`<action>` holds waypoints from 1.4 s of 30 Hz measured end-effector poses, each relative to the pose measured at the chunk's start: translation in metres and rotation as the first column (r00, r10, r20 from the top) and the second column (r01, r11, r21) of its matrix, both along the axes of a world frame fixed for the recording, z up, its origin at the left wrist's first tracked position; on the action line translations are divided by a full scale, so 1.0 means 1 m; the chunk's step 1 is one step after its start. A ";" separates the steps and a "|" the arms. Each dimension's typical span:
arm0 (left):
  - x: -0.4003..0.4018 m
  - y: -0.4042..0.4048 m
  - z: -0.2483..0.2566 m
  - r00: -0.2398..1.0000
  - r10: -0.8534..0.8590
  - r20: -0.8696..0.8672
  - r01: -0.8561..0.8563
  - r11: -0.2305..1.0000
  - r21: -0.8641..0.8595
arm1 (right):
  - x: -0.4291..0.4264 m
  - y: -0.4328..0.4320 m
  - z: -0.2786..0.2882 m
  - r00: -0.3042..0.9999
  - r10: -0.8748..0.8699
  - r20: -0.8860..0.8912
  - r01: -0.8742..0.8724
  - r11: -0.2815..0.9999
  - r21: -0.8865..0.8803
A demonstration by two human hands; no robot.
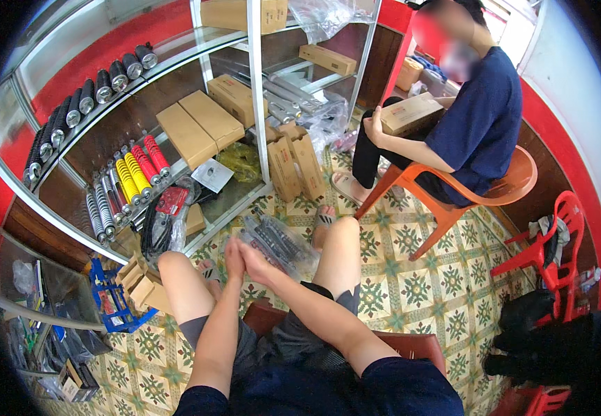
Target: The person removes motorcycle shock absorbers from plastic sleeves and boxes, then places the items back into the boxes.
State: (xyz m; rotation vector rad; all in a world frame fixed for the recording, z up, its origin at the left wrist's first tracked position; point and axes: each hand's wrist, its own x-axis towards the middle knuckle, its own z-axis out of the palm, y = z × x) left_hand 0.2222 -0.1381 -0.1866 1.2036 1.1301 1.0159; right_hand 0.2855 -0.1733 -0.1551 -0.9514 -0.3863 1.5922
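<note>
My left hand (234, 260) and my right hand (254, 261) are pressed together, palm against palm, above my knees. No object shows between them. On the tiled floor just beyond them lie dark shock absorbers in clear plastic bags (278, 242). Farther ahead, two open cardboard boxes (296, 169) stand upright beside the glass display cabinet (227, 212). Two closed brown boxes (200, 125) rest on a cabinet shelf, next to red, yellow and chrome coil-spring shock absorbers (133, 177).
At the right, a person (480, 119) sits on an orange plastic chair (508, 179), holding a cardboard box (409, 114). A red plastic chair (571, 249) stands by the wall. A blue metal rack (105, 299) and folded cardboard (144, 283) are left of my knees.
</note>
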 end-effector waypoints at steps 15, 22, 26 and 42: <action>-0.003 -0.030 0.056 0.982 -0.078 0.171 0.148 0.884 -0.444 | 0.024 -0.004 -0.023 0.401 0.072 0.913 -0.083 0.996 -0.042; 0.000 -0.025 -0.009 0.816 -0.361 -0.452 0.370 0.926 -0.073 | 0.057 -0.003 -0.076 0.148 0.257 0.955 -0.361 0.913 -0.190; -0.021 -0.023 -0.007 0.711 -0.577 -0.401 0.463 0.814 -0.351 | 0.047 -0.015 -0.057 -0.026 0.347 0.938 -0.509 0.802 -0.311; -0.007 -0.040 0.042 0.642 -0.457 -0.616 0.409 0.883 -0.230 | 0.060 -0.023 -0.039 -0.084 0.264 0.961 -0.525 0.808 -0.268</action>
